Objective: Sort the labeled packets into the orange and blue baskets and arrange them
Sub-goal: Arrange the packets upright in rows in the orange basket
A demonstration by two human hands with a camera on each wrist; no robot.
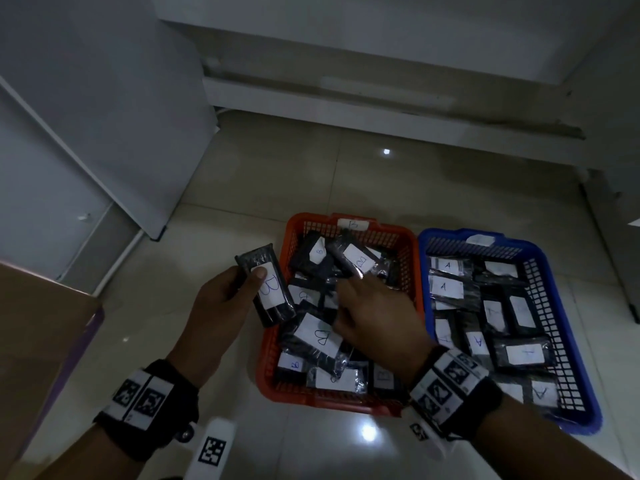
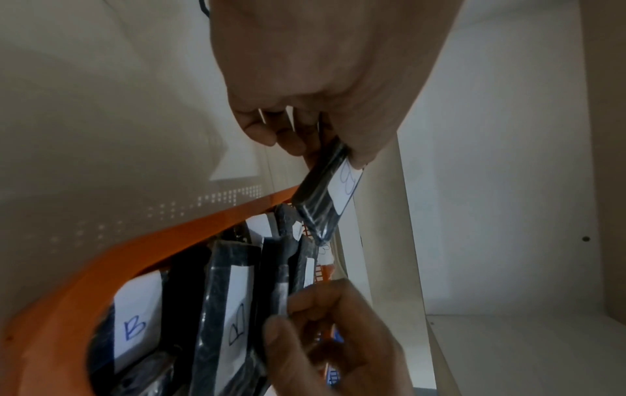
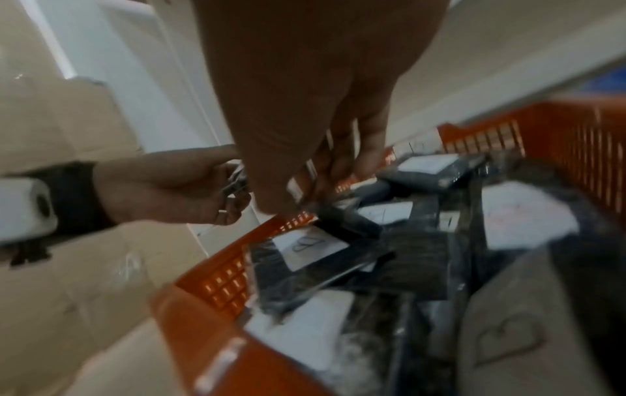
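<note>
the left hand (image 1: pixel 221 299) gripped a packet (image 1: pixel 268 287) marked b, thumb on its label, just beside the orange basket's (image 1: pixel 277 393) left wall. the right hand (image 1: pixel 374 306) reached into that basket with fingers curled among the b packets; whether it pinched one could not be told. the held packet probably wanted laying flat, label up, in a cleared gap. only the head view showed the blue basket (image 1: pixel 585 407) of a packets; the left wrist view showed the b label (image 2: pixel 345 185) edge-on.
</note>
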